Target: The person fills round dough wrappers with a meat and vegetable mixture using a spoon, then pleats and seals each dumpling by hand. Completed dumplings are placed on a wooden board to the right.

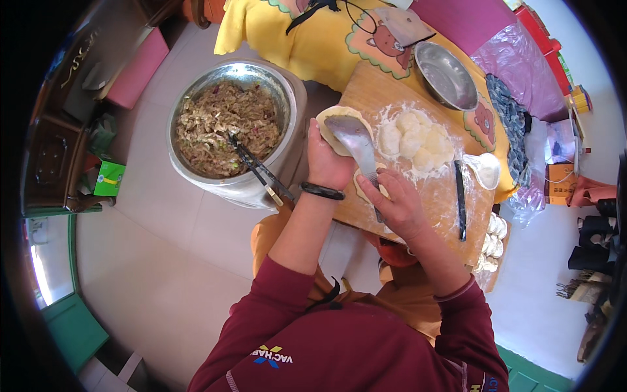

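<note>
On the palm and fingers of my left hand (329, 164) rests a round dough wrapper (325, 128). My right hand (397, 198) grips the handle of a metal spoon (353, 136), whose bowl lies over the wrapper and hides much of it. Whether filling sits under the spoon cannot be seen. Beneath the right hand, another flat wrapper (361, 185) shows partly on the wooden board (372, 93). Beyond it are several floured dough pieces (416, 137). A dark rolling pin (459, 201) lies to their right. Left of my hands stands a metal basin (177, 164) of chopped filling (228, 127), with dark chopsticks (257, 169) leaning in it.
An empty metal bowl (446, 76) stands on the yellow tablecloth (279, 39) at the board's far edge. A small container of flour (485, 170) is at the right. Shaped dumplings (492, 240) sit on a lower board beyond the right edge.
</note>
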A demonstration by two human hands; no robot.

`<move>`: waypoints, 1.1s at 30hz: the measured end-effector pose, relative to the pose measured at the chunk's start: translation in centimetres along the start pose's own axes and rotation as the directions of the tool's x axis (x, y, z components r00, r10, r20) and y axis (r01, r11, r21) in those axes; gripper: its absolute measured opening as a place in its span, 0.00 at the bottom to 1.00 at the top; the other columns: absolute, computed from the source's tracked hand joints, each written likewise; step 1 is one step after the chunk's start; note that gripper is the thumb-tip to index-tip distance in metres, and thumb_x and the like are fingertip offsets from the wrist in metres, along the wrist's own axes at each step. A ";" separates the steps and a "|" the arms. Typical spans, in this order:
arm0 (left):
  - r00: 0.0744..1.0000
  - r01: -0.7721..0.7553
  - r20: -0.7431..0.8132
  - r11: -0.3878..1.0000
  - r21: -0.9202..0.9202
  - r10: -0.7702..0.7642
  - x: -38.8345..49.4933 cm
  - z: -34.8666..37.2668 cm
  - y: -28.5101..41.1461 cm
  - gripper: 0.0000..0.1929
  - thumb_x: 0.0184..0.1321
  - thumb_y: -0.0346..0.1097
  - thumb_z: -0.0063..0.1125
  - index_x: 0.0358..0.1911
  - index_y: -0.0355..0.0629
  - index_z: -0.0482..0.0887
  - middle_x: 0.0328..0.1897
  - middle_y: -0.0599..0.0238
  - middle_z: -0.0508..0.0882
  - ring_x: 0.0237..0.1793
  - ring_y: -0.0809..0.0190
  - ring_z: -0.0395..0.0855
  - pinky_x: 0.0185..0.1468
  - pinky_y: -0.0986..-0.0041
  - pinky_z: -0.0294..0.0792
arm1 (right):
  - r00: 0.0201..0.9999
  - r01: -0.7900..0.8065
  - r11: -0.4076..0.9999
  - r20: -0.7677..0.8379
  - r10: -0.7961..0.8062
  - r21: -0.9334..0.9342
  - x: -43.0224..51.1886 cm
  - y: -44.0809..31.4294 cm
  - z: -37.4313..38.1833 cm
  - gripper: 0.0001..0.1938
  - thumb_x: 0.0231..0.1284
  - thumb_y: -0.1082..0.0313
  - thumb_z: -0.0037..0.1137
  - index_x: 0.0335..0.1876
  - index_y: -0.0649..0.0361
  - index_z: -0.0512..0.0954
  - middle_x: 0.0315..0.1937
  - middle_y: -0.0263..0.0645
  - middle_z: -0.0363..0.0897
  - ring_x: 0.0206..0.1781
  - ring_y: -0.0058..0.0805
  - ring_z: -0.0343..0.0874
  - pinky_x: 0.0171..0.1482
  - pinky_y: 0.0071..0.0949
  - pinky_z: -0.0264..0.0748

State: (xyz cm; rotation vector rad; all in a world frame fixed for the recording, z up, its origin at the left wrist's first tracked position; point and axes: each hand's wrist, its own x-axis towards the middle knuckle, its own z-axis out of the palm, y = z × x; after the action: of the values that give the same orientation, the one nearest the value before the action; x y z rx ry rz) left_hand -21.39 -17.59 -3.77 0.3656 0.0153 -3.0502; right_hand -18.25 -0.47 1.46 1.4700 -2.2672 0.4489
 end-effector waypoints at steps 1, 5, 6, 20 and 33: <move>0.999 0.006 -0.040 1.000 -0.002 -0.006 0.0 0.0 -0.1 0.28 0.75 0.55 0.29 0.61 0.42 0.75 0.61 0.56 0.80 0.62 0.49 0.75 0.69 0.54 0.63 | 1.000 0.010 1.000 -0.010 -0.010 -0.024 -0.2 0.1 0.2 0.27 0.48 0.75 0.56 0.59 0.55 0.80 0.44 0.44 0.73 0.47 0.43 0.80 0.46 0.36 0.79; 0.990 0.046 -0.136 0.999 -0.017 -0.048 -0.2 0.4 0.1 0.27 0.76 0.54 0.29 0.60 0.40 0.75 0.61 0.53 0.79 0.62 0.47 0.74 0.70 0.53 0.62 | 1.000 -0.015 0.999 -0.002 0.015 -0.028 -1.1 0.1 1.0 0.27 0.48 0.74 0.56 0.60 0.54 0.79 0.45 0.44 0.73 0.47 0.43 0.80 0.47 0.36 0.80; 0.988 0.045 -0.145 0.999 -0.021 -0.047 -0.2 0.6 0.2 0.27 0.76 0.53 0.29 0.60 0.39 0.75 0.62 0.52 0.78 0.63 0.47 0.73 0.70 0.53 0.61 | 1.000 -0.015 0.999 -0.005 0.015 -0.034 -1.4 0.0 1.2 0.27 0.48 0.73 0.56 0.60 0.54 0.79 0.45 0.44 0.73 0.47 0.43 0.80 0.48 0.36 0.80; 0.989 0.108 -0.099 0.994 0.019 -0.106 -0.1 -0.1 0.5 0.29 0.75 0.57 0.29 0.57 0.41 0.76 0.58 0.55 0.80 0.59 0.49 0.76 0.66 0.53 0.65 | 0.999 -0.050 0.998 0.002 0.050 0.028 -2.5 -0.5 -0.8 0.26 0.47 0.75 0.58 0.58 0.54 0.80 0.44 0.44 0.74 0.48 0.45 0.79 0.50 0.37 0.78; 0.921 0.197 0.369 0.967 -0.160 -0.126 0.4 -1.5 0.5 0.31 0.76 0.54 0.25 0.64 0.35 0.70 0.67 0.49 0.74 0.69 0.48 0.70 0.74 0.53 0.57 | 0.614 -0.346 0.515 -0.226 0.756 0.784 -1.3 -1.8 -4.3 0.18 0.74 0.70 0.43 0.63 0.72 0.72 0.45 0.44 0.77 0.50 0.34 0.78 0.52 0.31 0.75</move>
State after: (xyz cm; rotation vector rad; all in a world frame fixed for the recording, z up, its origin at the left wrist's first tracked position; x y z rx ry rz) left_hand -21.37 -18.10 -5.31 -0.2174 0.3381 -3.1882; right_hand -15.52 1.85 4.66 0.5382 -2.0919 1.8405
